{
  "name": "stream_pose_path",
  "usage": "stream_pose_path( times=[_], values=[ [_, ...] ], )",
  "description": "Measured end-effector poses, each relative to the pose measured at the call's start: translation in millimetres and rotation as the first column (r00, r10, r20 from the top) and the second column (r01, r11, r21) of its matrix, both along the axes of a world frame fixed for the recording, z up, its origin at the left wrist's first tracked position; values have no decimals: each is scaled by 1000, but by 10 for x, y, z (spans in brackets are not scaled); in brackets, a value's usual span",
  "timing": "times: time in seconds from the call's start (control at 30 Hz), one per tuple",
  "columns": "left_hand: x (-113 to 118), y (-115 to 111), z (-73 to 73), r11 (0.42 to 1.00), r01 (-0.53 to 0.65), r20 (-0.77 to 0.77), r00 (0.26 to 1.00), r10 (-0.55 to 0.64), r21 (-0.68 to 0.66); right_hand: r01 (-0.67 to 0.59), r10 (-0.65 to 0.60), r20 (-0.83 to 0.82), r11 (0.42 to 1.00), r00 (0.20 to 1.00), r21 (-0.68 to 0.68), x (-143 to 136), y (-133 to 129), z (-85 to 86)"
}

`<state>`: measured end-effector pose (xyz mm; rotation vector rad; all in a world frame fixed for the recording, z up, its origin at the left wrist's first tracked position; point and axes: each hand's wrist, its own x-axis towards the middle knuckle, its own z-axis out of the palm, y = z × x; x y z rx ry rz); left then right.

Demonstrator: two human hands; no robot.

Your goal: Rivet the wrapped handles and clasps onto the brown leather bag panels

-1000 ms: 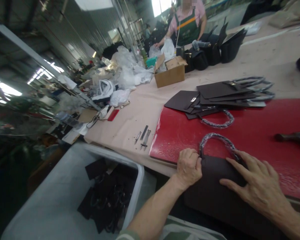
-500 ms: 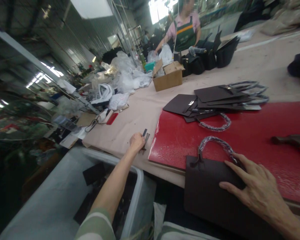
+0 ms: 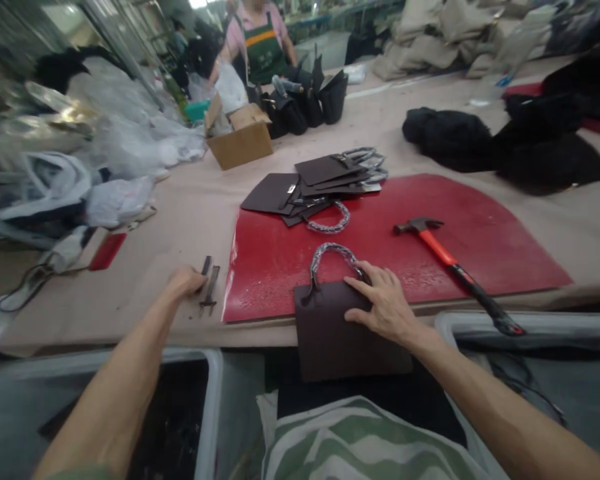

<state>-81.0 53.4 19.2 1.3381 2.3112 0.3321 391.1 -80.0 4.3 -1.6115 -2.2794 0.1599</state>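
A dark brown panel [image 3: 350, 340] with a plastic-wrapped loop handle [image 3: 333, 250] overhangs the front edge of a red board [image 3: 280, 267]. My right hand [image 3: 383, 303] rests on the panel's upper right, fingers spread, near the handle's right end. At the left on the table, my left hand [image 3: 186, 281] has its fingers closed round a small dark tool [image 3: 207, 265]. Just right of it lies a slim metal tool [image 3: 211, 287]. Similar brown panels [image 3: 325, 170] with wrapped handles are piled at the board's back left. A hammer [image 3: 437, 247] with a red and black handle lies on the board's right.
Beyond the board stand an open cardboard box [image 3: 243, 148] and several black bags [image 3: 305, 103], near a person in a green apron [image 3: 265, 50]. Clear plastic [image 3: 125, 113] heaps at the left. Black cloth items [image 3: 450, 137] lie back right. Grey bins [image 3: 215, 387] flank the front edge.
The view has turned right and levelled, bringing the whole hammer and a right-hand bin into sight. My left hand stays by the small tools; my right hand remains on the panel.
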Motion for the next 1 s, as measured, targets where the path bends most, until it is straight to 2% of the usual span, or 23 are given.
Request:
stream_pose_path(
  times=[0.1, 0.17, 0.23, 0.27, 0.33, 0.4, 0.5, 0.57, 0.67, 0.77, 0.9, 1.0],
  values=[
    [-32, -111, 30, 994, -95, 208, 975, 80, 62, 14, -14, -8, 999, 1000, -36, -13, -13, 37],
    [-3, -221, 69, 981, -132, 350, 934, 75, 142, 14, -14, -12, 998, 1000, -53, -10, -16, 45],
    [97, -350, 108, 954, -193, 527, 849, 46, 229, 7, -8, -13, 998, 1000, -65, -5, -17, 44],
    [180, -419, 122, 933, -239, 628, 778, 19, 269, 7, -8, -14, 998, 1000, -68, -4, -17, 41],
    [415, -560, 138, 888, -328, 797, 601, -66, 321, 14, -15, -18, 998, 1000, -66, -5, -18, 37],
    [726, -696, 140, 859, -383, 888, 430, -161, 341, 25, -26, -27, 998, 999, -60, -13, -21, 35],
    [1264, -871, 125, 863, -374, 927, 286, -242, 341, 37, -40, -47, 998, 998, -57, -31, -28, 40],
    [1616, -965, 101, 871, -350, 932, 237, -273, 344, 43, -46, -55, 998, 997, -54, -42, -34, 46],
    [2064, -1088, 43, 863, -298, 905, 258, -337, 407, 43, -46, -64, 998, 997, -43, -53, -40, 50],
    [2375, -1212, -30, 836, -210, 836, 355, -419, 508, 51, -54, -78, 998, 995, -41, -56, -38, 40],
    [2593, -1350, -127, 782, -61, 692, 511, -509, 620, 56, -59, -85, 998, 995, -42, -51, -30, 20],
    [2641, -1387, -222, 699, 56, 535, 601, -594, 713, 53, -56, -88, 998, 995, -45, -59, -28, 20]
  ],
)
